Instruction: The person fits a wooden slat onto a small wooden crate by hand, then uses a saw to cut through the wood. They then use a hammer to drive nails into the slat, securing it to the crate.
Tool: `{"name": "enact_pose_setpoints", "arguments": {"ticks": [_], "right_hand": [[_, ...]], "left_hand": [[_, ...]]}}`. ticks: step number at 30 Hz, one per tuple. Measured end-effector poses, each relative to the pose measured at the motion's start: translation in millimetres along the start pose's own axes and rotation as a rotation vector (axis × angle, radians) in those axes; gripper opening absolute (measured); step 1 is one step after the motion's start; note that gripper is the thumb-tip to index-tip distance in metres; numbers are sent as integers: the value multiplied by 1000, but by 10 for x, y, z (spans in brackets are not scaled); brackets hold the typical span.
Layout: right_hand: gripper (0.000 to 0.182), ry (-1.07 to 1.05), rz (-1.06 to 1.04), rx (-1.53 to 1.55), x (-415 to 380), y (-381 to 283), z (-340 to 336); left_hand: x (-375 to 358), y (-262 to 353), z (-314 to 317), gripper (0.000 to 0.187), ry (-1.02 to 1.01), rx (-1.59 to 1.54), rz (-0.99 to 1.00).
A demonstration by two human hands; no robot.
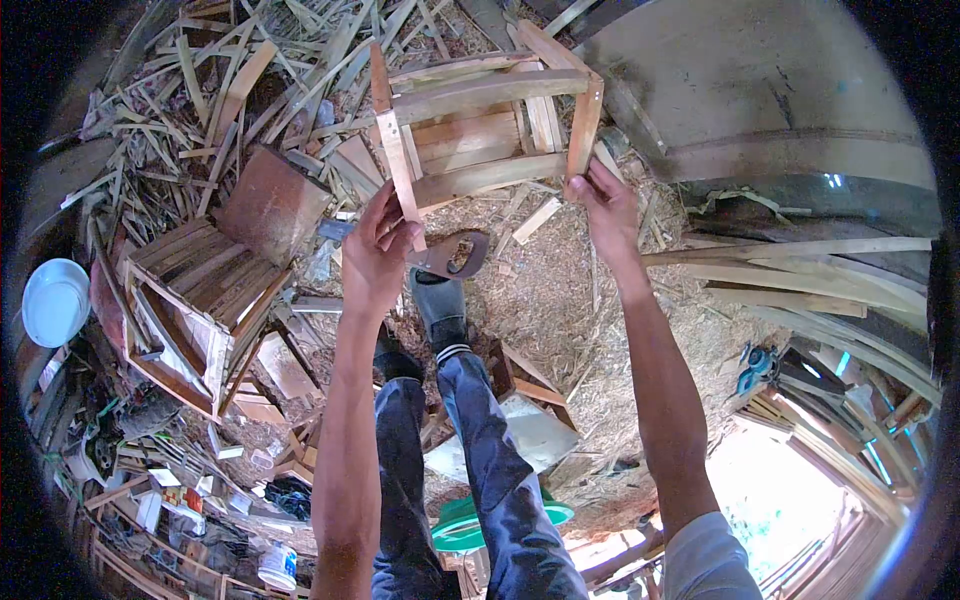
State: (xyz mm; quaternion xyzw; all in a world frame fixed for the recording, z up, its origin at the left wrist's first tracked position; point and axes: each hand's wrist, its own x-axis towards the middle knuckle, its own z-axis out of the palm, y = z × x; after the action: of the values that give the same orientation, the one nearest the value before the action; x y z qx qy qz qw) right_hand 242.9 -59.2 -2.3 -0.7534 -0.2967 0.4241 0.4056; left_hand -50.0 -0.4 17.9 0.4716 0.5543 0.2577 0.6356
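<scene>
A small wooden frame [490, 97], built of upright legs and crosswise rails with slats behind, is held up in front of me. My left hand [380, 240] grips the lower end of its left leg between thumb and fingers. On the other side, my right hand [606, 208] pinches the bottom of the right leg. Just below the frame, a handsaw [450, 256] with a brown handle lies by my shoe [440, 305]; part of the saw is hidden.
Wood scraps [230, 90] are heaped at the far left. A slatted wooden piece [190, 270] stands left of my legs, near a white basin [55, 303]. Long boards [820, 270] lie at the right. Sawdust [540, 310] covers the floor. A green round item [460, 528] sits behind my legs.
</scene>
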Motion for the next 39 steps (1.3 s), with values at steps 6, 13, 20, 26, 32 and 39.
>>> {"name": "enact_pose_setpoints", "arguments": {"ticks": [6, 13, 20, 26, 32, 39], "right_hand": [[50, 11, 18, -38, -93, -82, 49], [50, 53, -31, -20, -5, 42, 38], [48, 38, 5, 2, -2, -48, -4], [47, 58, -3, -70, -58, -121, -15], [46, 62, -37, -64, -26, 34, -33], [46, 43, -67, -123, -42, -10, 13]], "left_hand": [[61, -106, -149, 54, -92, 86, -4], [40, -18, -104, 53, -77, 85, 45], [59, 62, -39, 54, -58, 183, 134], [78, 35, -15, 54, -54, 190, 172], [82, 34, -41, 54, -67, 208, 173], [78, -67, -91, 53, -32, 182, 114]]}}
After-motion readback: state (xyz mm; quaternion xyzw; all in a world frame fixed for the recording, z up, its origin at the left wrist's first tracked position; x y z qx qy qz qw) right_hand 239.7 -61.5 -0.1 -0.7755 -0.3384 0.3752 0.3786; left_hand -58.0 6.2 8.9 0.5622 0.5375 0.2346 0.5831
